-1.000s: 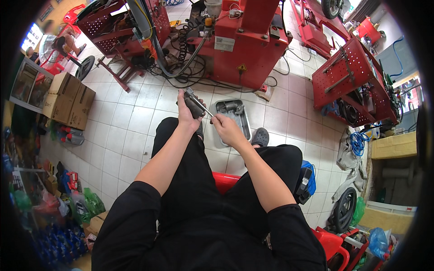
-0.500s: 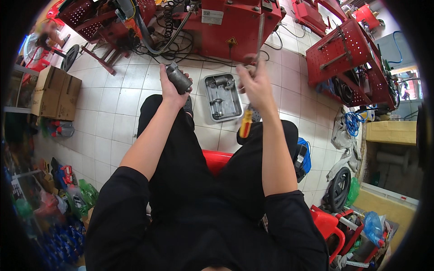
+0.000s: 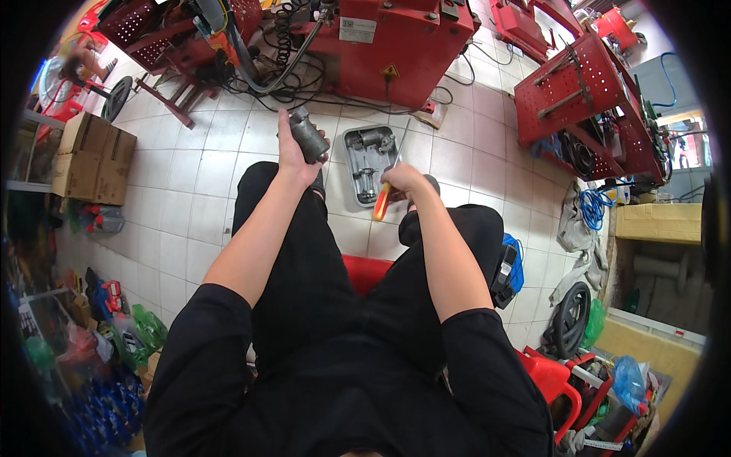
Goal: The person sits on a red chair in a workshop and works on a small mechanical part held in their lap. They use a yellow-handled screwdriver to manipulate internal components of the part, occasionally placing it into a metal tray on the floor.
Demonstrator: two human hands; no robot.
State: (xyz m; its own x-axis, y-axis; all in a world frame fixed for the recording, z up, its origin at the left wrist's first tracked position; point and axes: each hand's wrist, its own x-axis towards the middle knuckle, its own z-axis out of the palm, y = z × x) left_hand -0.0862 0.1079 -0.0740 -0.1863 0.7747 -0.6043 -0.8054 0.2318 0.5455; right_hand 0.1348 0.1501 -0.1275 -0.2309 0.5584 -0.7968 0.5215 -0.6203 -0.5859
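Observation:
My left hand [image 3: 292, 158] is closed round a dark grey metal cylinder [image 3: 309, 139] with a narrower cap-like end, held tilted above the floor beyond my left knee. To its right, my right hand [image 3: 406, 180] grips a screwdriver [image 3: 381, 204] with a yellow and red handle. The handle's end sticks out below the fist, toward me, and the thin shaft points up and away. Below that hand lies a grey metal tray [image 3: 349, 169] with several metal parts in it. The right hand covers part of the tray's right side from view.
Beyond the tray stands a red machine [image 3: 396, 57], with black cables [image 3: 304, 97] running over the tiles before it. A red perforated cart [image 3: 563, 99] is at the right. Cardboard boxes [image 3: 91, 160] stand at the left. A red seat [image 3: 362, 273] shows between my legs.
My right hand has come down and left with the screwdriver, from right of the tray to its near right edge. My left hand has shifted slightly right, still holding the metal cylinder.

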